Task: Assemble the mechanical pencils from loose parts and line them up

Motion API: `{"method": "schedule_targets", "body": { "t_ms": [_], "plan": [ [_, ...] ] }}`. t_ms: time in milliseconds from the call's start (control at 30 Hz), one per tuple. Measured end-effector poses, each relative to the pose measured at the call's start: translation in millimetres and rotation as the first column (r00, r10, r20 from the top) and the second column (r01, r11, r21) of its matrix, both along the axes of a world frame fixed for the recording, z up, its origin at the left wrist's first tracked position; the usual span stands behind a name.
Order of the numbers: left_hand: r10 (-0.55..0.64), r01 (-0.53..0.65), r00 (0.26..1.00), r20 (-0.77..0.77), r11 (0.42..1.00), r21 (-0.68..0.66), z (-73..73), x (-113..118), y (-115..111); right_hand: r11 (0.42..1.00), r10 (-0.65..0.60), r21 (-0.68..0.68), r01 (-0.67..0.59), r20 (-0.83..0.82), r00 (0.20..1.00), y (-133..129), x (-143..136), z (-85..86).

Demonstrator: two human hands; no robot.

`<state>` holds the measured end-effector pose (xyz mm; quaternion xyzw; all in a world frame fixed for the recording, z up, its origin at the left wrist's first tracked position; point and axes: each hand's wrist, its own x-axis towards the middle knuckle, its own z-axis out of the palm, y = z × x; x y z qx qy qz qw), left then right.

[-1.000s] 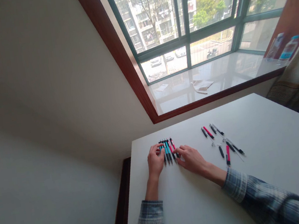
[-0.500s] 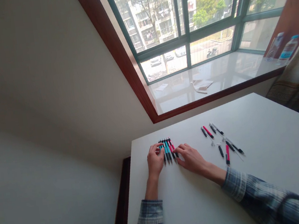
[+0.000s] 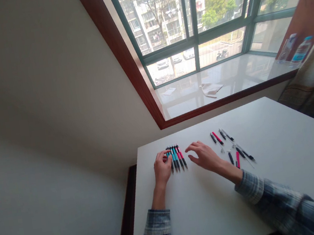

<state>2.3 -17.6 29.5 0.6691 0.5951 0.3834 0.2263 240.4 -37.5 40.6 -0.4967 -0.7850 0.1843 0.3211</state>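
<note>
A row of several ballpoint pens lies side by side on the white table (image 3: 204, 211), tips toward me. Teal pens (image 3: 176, 158) make up its left part and pink pens (image 3: 181, 156) its right end. My left hand (image 3: 162, 169) rests at the left edge of the row, its thumb and fingers apart and partly covering the leftmost pens. Whether it presses on them I cannot tell. To the right of the row, my right hand (image 3: 205, 157) hovers with thumb and forefinger spread, holding nothing and touching no pen.
Loose pen parts lie farther right: a pink barrel (image 3: 217, 138), another pink barrel (image 3: 237, 158), a black grip (image 3: 231, 158) and several small pieces. Behind the table is a window sill (image 3: 184, 104) with a cloth (image 3: 211, 89) and a plastic bottle (image 3: 301, 52).
My right hand has let go of the rightmost pink pen and moved a little to the right, its fingers lifting off. The left hand has stayed at the row.
</note>
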Motion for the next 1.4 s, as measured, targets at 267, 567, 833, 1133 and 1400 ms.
{"method": "schedule_targets", "body": {
  "t_ms": [267,567,833,1133,1400],
  "plan": [
    [0.017,-0.013,1.0,-0.015,0.977,0.211,12.3,6,-4,0.96,-0.264,0.121,0.252,0.093,0.96,61,106,-9.4],
    [-0.062,0.096,0.989,-0.132,0.96,0.264,17.0,39,-21,0.957,-0.288,0.072,0.281,0.13,0.949,70,133,-34.0],
    [-0.38,0.419,0.898,-0.222,0.893,0.166,-4.1,107,-43,0.958,-0.277,0.102,0.269,0.084,0.957,68,126,-26.7],
    [-0.216,0.216,0.939,-0.268,0.976,-0.03,-17.0,171,-8,0.933,-0.299,0.196,0.302,-0.048,0.953,60,136,-16.4],
    [-0.292,0.302,0.882,-0.37,0.953,-0.033,-18.3,200,31,0.936,-0.285,0.167,0.309,-0.154,0.946,58,147,-17.3]
  ]
}}
